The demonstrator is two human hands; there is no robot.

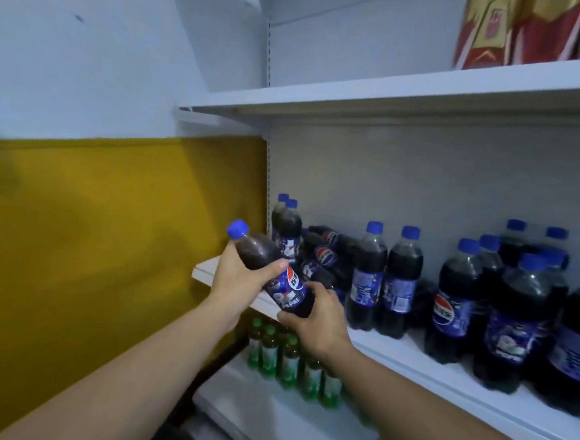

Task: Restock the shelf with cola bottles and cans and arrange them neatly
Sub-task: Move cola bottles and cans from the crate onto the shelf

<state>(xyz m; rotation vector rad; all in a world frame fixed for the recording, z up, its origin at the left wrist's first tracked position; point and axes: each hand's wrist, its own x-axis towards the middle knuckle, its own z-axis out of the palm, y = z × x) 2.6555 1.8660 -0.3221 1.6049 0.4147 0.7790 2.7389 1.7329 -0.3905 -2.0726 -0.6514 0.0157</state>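
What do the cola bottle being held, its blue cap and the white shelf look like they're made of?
The cola bottle: probably clear glossy plastic; the dark drink shows through and highlights glint on it. Its blue cap: opaque plastic, faintly shiny. The white shelf: likely painted metal, judging by its thin, smooth, matte board, though coated wood is possible.

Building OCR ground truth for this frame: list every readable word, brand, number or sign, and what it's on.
"PEPSI": label of the held bottle, gripped by left hand and right hand.
"PEPSI", faint: label of the big front bottle on the shelf.
"PEPSI", blurred: globe logo on the standing bottle.
Back labels on two upright bottles: print too small.
Red-gold packs, green bottles: unreadable.
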